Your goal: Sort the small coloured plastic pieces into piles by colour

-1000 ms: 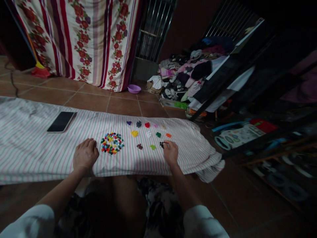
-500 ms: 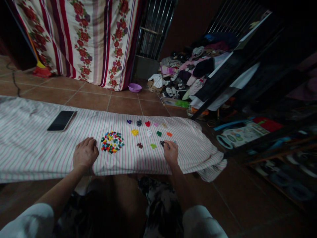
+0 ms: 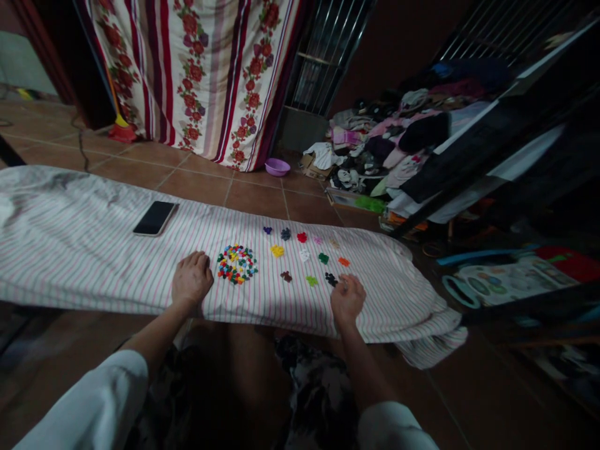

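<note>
My left hand lies palm down on the striped cloth, fingers loosely extended, just left of a round spread of small mixed-colour pieces. Their exact kind is too small to tell. My right hand is at the right, its fingers curled together beside a black pile; whatever it may hold is hidden. Sorted by colour, other little piles lie between and beyond the hands, among them lime green, brown, yellow, white, dark green, orange and red.
A smartphone rests on the cloth at the left. Beyond it, on the tiled floor, are a purple basin, a red broom head and a heap of clothes. A floral curtain hangs behind.
The view has swung left, so everything sits further right. My right hand has come off the black pile to its right side, uncovering more of it. My left hand stays in place.
</note>
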### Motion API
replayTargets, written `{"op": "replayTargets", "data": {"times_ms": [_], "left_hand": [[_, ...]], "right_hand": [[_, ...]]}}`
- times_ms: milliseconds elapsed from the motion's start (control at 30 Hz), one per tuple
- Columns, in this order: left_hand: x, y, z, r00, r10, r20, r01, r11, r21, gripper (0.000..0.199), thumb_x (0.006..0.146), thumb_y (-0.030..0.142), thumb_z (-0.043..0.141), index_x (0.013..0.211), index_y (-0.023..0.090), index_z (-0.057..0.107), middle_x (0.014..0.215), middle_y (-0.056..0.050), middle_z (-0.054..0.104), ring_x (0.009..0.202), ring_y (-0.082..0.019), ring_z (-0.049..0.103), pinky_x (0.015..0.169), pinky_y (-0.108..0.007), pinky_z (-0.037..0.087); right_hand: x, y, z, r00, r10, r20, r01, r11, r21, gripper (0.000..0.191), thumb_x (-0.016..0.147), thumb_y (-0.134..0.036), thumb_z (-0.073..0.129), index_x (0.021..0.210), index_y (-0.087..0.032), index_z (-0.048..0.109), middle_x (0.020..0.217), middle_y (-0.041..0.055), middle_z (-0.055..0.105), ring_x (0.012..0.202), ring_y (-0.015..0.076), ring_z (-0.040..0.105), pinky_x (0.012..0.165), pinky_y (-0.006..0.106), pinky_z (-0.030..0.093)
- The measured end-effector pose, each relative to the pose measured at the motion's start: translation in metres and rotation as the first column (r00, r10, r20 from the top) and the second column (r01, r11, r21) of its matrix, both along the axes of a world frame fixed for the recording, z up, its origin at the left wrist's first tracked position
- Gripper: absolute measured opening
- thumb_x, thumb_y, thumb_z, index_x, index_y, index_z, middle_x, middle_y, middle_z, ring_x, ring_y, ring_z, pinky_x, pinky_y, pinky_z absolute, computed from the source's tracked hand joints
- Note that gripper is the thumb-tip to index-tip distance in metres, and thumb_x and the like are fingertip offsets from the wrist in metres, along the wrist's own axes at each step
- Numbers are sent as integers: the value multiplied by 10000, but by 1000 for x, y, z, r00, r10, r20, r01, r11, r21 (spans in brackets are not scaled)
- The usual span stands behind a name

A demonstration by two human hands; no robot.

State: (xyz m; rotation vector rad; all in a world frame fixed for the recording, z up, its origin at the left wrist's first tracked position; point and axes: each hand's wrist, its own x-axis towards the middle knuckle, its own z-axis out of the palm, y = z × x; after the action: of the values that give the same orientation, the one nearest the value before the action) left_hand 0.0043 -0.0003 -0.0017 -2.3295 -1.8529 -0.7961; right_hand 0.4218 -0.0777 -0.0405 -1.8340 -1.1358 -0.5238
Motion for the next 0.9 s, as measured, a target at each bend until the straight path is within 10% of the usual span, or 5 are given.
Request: {"op": "replayTargets", "data": {"times_ms": [300,600,900], "left_hand": [[0,1,-3,1000,2,20,-1,1000,-16,299,817,169,447,1060,150,620,1222,-144,638,1198,-284,542,995,-434,400],[1,1,-3,998,-2,56,3,1000,-10,300,799,153,477,1057,156,630,1212,-150,643,1200,-292,540,998,-451,408],[1,1,-2,999,-9,42,9,1000,2,270,812,154,453,1023,160,622,1184,-142,646,1179,-286,539,977,-441,409]], "right_hand": [[-70,6,33,971,222,85,-228,971,75,294,884,-284,430,1014,-145,654,1182,181,594,1156,285,527,965,522,444],[-208,22,31,714,697,69,-684,715,-145,296,891,-174,435,1065,-185,674,1187,133,609,1123,236,569,980,444,479],[-245,43,18,621,781,69,-732,609,-305,243,865,-236,553,1077,-241,672,1451,88,426,1328,283,375,1083,492,349]]}}
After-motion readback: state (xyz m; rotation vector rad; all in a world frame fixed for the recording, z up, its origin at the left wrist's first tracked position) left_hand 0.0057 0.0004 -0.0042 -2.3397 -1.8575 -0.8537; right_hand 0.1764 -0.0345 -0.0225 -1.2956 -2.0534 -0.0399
